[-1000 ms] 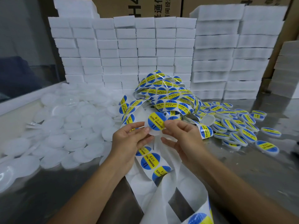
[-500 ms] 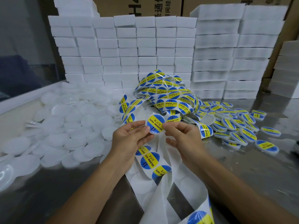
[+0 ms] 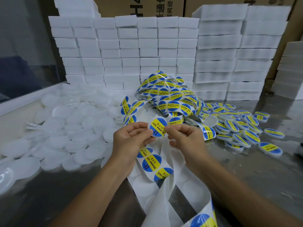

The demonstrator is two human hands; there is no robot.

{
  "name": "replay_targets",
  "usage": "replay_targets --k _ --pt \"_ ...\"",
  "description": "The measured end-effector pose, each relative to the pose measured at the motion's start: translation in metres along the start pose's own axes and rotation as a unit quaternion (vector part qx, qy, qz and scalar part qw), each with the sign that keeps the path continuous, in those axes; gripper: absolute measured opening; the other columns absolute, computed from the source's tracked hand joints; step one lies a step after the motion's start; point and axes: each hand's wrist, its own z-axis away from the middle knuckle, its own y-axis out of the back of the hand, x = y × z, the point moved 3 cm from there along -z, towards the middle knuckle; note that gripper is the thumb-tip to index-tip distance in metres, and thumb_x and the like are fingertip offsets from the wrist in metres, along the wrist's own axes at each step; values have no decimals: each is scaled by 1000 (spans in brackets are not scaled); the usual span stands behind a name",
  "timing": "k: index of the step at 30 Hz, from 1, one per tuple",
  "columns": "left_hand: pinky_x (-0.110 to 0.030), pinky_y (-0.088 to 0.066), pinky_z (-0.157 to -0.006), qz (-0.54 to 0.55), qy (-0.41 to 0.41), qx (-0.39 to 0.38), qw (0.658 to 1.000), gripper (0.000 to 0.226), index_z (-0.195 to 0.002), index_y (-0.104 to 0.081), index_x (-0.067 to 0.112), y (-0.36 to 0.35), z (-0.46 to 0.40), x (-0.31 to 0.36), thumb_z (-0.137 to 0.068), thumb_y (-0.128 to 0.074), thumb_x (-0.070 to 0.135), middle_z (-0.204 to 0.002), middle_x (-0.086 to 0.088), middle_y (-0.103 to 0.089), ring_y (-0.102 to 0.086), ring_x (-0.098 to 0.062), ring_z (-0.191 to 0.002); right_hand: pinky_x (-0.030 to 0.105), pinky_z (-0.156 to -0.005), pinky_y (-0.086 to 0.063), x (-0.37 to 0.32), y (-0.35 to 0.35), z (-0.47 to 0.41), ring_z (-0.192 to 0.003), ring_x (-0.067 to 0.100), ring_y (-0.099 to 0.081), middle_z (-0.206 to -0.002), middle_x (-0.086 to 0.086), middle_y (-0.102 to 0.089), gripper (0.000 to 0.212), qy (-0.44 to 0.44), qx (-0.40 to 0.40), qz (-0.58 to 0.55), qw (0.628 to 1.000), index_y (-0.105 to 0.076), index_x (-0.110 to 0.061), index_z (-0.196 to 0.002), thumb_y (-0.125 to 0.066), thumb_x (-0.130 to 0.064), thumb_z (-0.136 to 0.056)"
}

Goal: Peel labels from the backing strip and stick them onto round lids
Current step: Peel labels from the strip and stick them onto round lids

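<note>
- Both hands are pinching the same round lid (image 3: 157, 127) up at mid-frame: left hand (image 3: 131, 141) has thumb and fingertips on its 9 o'clock edge, right hand (image 3: 186, 141) has thumb and finger on its 3 o'clock edge. The lid already has a label on it, blue circle with a yellow band reading "SOLDERING PASTE", a "II" mark and some Chinese characters I can't make out.
- Nearest the camera, at 6 o'clock, the backing strip (image 3: 164, 202) trails down off the steel table (image 3: 246, 169). Most of it is bare white with round empty spots, plus a cut-off label right at the bottom edge.
- Just under the left palm, a stretch of the strip carries unpeeled labels (image 3: 151, 162), same "SOLDERING PASTE" print, running diagonally.
- At 9 o'clock of the hands, a big heap of plain lids (image 3: 65, 128), translucent white, no writing, covering the left side of the table.
- At 3 o'clock, a pile of labelled lids (image 3: 242, 128), all with the blue/yellow sticker, lying loosely tilted on each other.
- Right behind the held lid at 12 o'clock, a tangled mound of label strip (image 3: 170, 99), looped over itself.
- Further back, stacked white foam blocks (image 3: 147, 46) form a wall across the table.
- Behind those, cardboard boxes (image 3: 142, 7) with big black print, a partial "H4" and Chinese characters, mostly blocked by the foam.
</note>
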Motion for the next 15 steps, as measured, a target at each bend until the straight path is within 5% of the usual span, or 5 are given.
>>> replay_targets --k 7,11,15 --pt "-19 -54 -56 -141 -113 -19 983 33 -67 -73 26 -4 4 4 -70 -78 -7 -70 -3 -73 -72 -15 -68 16 -54 -51 1 5 1 -66 14 -73 -69 5 -75 8 23 12 41 999 -77 -16 -77 -80 -22 -81" --pt "-25 -58 -63 -87 -78 -36 992 26 -72 -73 22 -3 4 3 -72 -79 -3 -76 -10 -75 -74 -27 -74 18 -53 -51 -3 6 2 -67 18 -74 -71 5 -76 34 41 31 22 998 -63 -14 -102 -84 -21 -76" --pt "-27 -58 -69 -3 -29 -85 996 21 -83 -77 22 -8 8 4 -70 -79 5 -86 -12 -76 -74 -28 -83 16 -54 -49 -3 -4 7 -63 18 -72 -81 7 -74 50 99 -37 47 993 -62 -16 -121 -80 -25 -75"
